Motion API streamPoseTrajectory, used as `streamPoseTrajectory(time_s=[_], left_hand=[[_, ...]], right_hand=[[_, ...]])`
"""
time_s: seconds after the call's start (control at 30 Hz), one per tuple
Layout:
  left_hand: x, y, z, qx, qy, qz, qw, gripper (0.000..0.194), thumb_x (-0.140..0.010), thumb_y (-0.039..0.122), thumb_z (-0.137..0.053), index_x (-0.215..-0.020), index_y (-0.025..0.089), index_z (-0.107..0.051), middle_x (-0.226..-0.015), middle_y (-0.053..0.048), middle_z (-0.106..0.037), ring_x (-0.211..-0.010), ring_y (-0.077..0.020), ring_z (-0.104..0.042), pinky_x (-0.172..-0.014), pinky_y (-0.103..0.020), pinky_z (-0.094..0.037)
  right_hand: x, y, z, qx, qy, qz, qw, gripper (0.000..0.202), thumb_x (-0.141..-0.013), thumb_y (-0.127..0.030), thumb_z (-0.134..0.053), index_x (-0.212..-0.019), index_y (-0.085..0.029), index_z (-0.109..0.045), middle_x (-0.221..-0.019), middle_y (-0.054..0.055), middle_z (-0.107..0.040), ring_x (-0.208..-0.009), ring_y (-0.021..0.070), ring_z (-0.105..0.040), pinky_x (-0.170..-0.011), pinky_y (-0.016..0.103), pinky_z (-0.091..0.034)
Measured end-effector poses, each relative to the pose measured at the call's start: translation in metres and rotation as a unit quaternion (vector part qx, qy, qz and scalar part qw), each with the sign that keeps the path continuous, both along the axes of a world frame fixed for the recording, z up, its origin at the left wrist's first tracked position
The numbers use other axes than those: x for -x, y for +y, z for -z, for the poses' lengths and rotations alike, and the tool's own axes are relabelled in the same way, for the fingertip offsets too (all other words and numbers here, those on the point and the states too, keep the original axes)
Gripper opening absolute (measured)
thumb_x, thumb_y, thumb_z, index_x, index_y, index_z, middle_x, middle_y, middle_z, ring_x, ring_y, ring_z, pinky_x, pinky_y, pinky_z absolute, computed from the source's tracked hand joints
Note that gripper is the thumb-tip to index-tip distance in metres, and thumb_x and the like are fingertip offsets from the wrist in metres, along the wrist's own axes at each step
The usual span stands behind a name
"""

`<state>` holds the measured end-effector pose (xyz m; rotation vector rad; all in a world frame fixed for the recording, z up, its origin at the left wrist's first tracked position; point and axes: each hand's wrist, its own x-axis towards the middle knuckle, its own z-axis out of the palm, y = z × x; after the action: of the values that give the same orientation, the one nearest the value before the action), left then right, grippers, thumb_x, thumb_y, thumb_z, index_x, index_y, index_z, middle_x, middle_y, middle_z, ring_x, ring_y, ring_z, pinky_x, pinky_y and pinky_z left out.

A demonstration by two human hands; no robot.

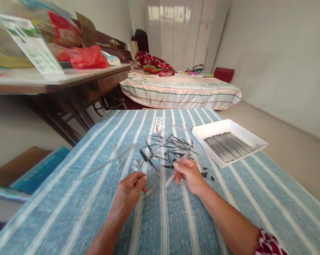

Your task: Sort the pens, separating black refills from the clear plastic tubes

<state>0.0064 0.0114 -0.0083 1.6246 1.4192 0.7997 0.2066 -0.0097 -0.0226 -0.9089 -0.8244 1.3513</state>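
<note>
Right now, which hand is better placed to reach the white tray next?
Probably the right hand: it is nearer the white tray, while the left hand is farther across. The right hand's fingers seem to hold a clear strip, though.

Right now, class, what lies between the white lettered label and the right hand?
The head view shows scattered thin black sticks and small black pieces between the label and the right hand.

The right hand (189,173) hides part of a clear strip (171,179), a small piece (149,191) near the left hand (132,187) blurs past naming from where I stand, and a patterned sleeve (268,243) is cut off below.
</note>
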Motion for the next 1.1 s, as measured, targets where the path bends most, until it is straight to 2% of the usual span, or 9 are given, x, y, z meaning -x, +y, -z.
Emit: streamPoseTrajectory(time_s=[0.2,0.33,0.4,0.43,0.53,0.6,0.83,1.0,1.1], left_hand=[[-0.001,0.002,0.001,-0.026,0.066,0.006,0.997,0.024,-0.071,0.041,-0.048,-0.069,0.019,-0.056,-0.047,0.006,-0.051,-0.039,-0.0096,-0.041,-0.041,-0.02,-0.032],[0.0,0.004,0.003,-0.038,0.101,0.016,0.994,0.025,-0.071,0.042,-0.046,-0.066,0.02,-0.056,-0.048,0.005,-0.052,-0.043,-0.0113,-0.045,-0.046,-0.021,-0.035],[0.0,0.005,0.004,-0.041,0.113,0.025,0.992,0.026,-0.072,0.042,-0.044,-0.066,0.02,-0.056,-0.048,0.005,-0.052,-0.044,-0.0118,-0.046,-0.048,-0.021,-0.036],[0.0,0.005,0.005,-0.045,0.119,0.03,0.991,0.026,-0.072,0.042,-0.044,-0.066,0.02,-0.056,-0.048,0.005,-0.052,-0.045,-0.0119,-0.047,-0.049,-0.021,-0.036],[0.0,0.005,0.006,-0.055,0.128,0.041,0.989,0.026,-0.073,0.042,-0.043,-0.066,0.02,-0.055,-0.047,0.006,-0.051,-0.046,-0.0122,-0.048,-0.051,-0.021,-0.036],[-0.001,0.005,0.006,-0.054,0.132,0.041,0.989,0.026,-0.073,0.042,-0.043,-0.066,0.02,-0.055,-0.047,0.006,-0.051,-0.046,-0.0123,-0.049,-0.05,-0.021,-0.036],[-0.004,0.001,0.0,-0.047,0.135,0.046,0.989,0.025,-0.072,0.041,-0.042,-0.067,0.02,-0.055,-0.048,0.005,-0.052,-0.048,-0.0133,-0.051,-0.051,-0.022,-0.037],[-0.005,0.0,-0.002,-0.041,0.135,0.054,0.988,0.025,-0.074,0.04,-0.041,-0.068,0.02,-0.055,-0.049,0.005,-0.052,-0.049,-0.0135,-0.051,-0.053,-0.022,-0.038],[-0.005,-0.002,-0.002,-0.042,0.133,0.055,0.989,0.025,-0.074,0.039,-0.041,-0.068,0.02,-0.055,-0.049,0.004,-0.052,-0.051,-0.0137,-0.051,-0.053,-0.023,-0.038]], right_hand=[[-0.044,0.001,-0.037,-0.012,-0.163,0.115,0.98,0.028,-0.064,-0.04,-0.065,-0.066,-0.015,-0.052,-0.048,-0.001,-0.061,-0.034,0.0093,-0.052,-0.032,0.017,-0.037],[-0.107,0.003,-0.058,-0.005,-0.35,0.228,0.908,0.028,-0.067,-0.043,-0.059,-0.069,-0.016,-0.054,-0.041,-0.005,-0.051,-0.03,0.0082,-0.043,-0.032,0.019,-0.031],[-0.142,0.005,-0.068,0.03,-0.512,0.223,0.829,0.029,-0.071,-0.045,-0.054,-0.071,-0.016,-0.056,-0.043,-0.004,-0.052,-0.035,0.0098,-0.045,-0.036,0.02,-0.033],[-0.159,0.007,-0.073,0.054,-0.607,0.208,0.765,0.03,-0.072,-0.045,-0.051,-0.071,-0.016,-0.058,-0.049,-0.001,-0.055,-0.042,0.0116,-0.05,-0.041,0.021,-0.035],[-0.2,0.012,-0.083,0.157,-0.823,0.119,0.533,0.033,-0.077,-0.045,-0.044,-0.077,-0.016,-0.061,-0.074,0.007,-0.064,-0.069,0.0182,-0.059,-0.055,0.024,-0.039],[-0.216,0.015,-0.084,0.187,-0.848,0.085,0.489,0.033,-0.077,-0.043,-0.046,-0.081,-0.016,-0.063,-0.083,0.01,-0.065,-0.078,0.0215,-0.06,-0.06,0.027,-0.04],[-0.226,0.018,-0.07,0.228,-0.858,0.021,0.459,0.032,-0.075,-0.044,-0.05,-0.086,-0.017,-0.064,-0.093,0.012,-0.064,-0.087,0.0249,-0.059,-0.063,0.03,-0.041],[-0.218,0.013,-0.071,0.243,-0.864,0.038,0.439,0.037,-0.079,-0.046,-0.044,-0.09,-0.017,-0.064,-0.094,0.014,-0.064,-0.087,0.0266,-0.059,-0.063,0.031,-0.041],[-0.198,0.008,-0.073,0.236,-0.868,0.057,0.433,0.038,-0.081,-0.045,-0.04,-0.092,-0.017,-0.063,-0.093,0.015,-0.064,-0.086,0.0269,-0.059,-0.061,0.03,-0.04]])
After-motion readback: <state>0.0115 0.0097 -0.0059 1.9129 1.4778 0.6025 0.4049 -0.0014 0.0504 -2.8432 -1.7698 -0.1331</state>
